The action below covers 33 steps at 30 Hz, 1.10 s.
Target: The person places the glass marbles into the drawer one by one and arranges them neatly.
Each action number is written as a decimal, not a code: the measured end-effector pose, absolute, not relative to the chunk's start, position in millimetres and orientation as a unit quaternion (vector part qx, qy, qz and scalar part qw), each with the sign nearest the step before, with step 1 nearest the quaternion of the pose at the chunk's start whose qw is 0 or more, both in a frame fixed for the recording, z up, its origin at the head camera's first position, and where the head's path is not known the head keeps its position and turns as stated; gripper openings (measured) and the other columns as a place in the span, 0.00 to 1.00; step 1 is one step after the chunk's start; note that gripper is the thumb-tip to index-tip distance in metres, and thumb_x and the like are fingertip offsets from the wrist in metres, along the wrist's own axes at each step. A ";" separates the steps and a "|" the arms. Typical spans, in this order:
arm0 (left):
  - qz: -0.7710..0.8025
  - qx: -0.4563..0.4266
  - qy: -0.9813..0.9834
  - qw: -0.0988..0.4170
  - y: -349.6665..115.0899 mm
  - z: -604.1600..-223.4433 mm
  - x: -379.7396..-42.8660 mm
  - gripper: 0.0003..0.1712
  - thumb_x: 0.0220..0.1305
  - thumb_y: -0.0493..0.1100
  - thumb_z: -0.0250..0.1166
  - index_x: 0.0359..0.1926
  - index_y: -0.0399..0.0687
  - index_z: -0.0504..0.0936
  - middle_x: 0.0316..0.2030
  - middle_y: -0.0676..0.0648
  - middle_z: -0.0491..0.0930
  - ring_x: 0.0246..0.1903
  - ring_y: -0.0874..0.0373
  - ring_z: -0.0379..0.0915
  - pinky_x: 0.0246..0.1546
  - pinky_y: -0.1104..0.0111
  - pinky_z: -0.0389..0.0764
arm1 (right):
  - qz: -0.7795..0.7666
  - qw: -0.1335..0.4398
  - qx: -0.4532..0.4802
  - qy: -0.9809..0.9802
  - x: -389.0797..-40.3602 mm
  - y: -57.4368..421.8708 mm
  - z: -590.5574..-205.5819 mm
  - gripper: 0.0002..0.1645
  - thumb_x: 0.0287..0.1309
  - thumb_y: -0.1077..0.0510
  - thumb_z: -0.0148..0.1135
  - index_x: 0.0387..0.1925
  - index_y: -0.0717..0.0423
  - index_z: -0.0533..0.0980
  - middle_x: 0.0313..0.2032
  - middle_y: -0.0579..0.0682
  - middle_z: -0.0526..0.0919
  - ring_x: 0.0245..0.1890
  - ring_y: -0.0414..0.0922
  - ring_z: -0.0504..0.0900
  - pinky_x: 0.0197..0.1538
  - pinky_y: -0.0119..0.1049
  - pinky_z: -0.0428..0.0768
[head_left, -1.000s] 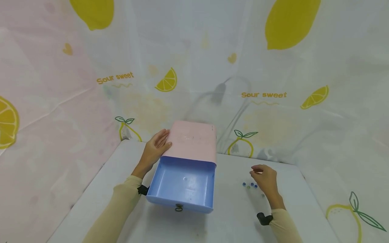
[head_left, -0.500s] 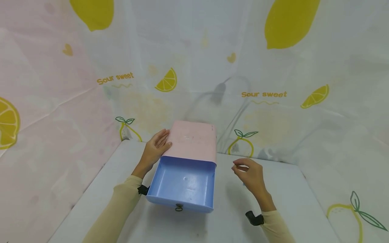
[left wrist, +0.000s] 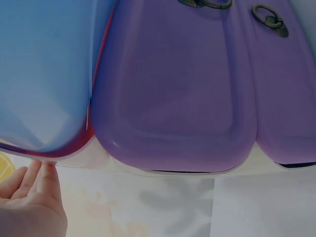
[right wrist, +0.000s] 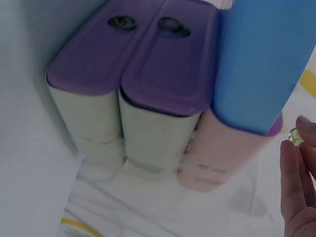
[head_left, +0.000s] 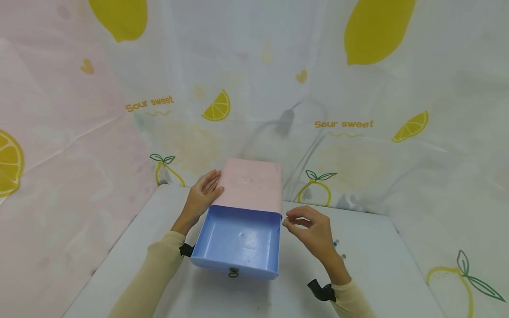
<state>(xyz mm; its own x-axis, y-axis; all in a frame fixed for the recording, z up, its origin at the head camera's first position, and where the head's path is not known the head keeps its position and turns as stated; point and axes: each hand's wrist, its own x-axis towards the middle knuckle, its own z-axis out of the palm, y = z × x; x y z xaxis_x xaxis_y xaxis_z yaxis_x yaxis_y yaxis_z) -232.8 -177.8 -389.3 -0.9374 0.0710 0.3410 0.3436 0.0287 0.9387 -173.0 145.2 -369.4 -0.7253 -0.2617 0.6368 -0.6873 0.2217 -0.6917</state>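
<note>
A small drawer cabinet with a pink top point(head_left: 250, 185) stands on the table, its blue top drawer point(head_left: 240, 240) pulled out. My left hand point(head_left: 202, 194) rests against the cabinet's left side, fingers extended and thumb at the top edge. Just right of the open drawer, my right hand point(head_left: 312, 232) pinches a clear glass marble point(right wrist: 295, 137) with a yellow-green streak between thumb and fingers. Behind that hand lie a few loose marbles point(head_left: 343, 256), partly hidden by it. Purple lower drawers point(left wrist: 173, 89) with ring pulls are closed in the left wrist view.
The white table point(head_left: 381, 274) extends to both sides of the cabinet. A lemon-printed cloth point(head_left: 258, 88) hangs behind and at the sides. A ring pull point(head_left: 233, 272) hangs from the blue drawer's front.
My right hand has moved left from above the loose marbles to the right edge of the open drawer. The left hand and the cabinet have stayed put.
</note>
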 end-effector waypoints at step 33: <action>-0.689 -0.141 -0.705 0.098 -177.4 -388.9 -230.7 0.40 0.66 0.33 0.63 0.72 0.29 0.52 0.70 0.36 0.59 0.71 0.48 0.52 0.69 0.64 0.58 | 0.557 0.100 0.386 -0.729 -154.0 97.8 -374.0 0.07 0.45 0.76 0.72 0.30 0.69 0.83 0.35 0.61 0.83 0.34 0.48 0.86 0.38 0.41 0.87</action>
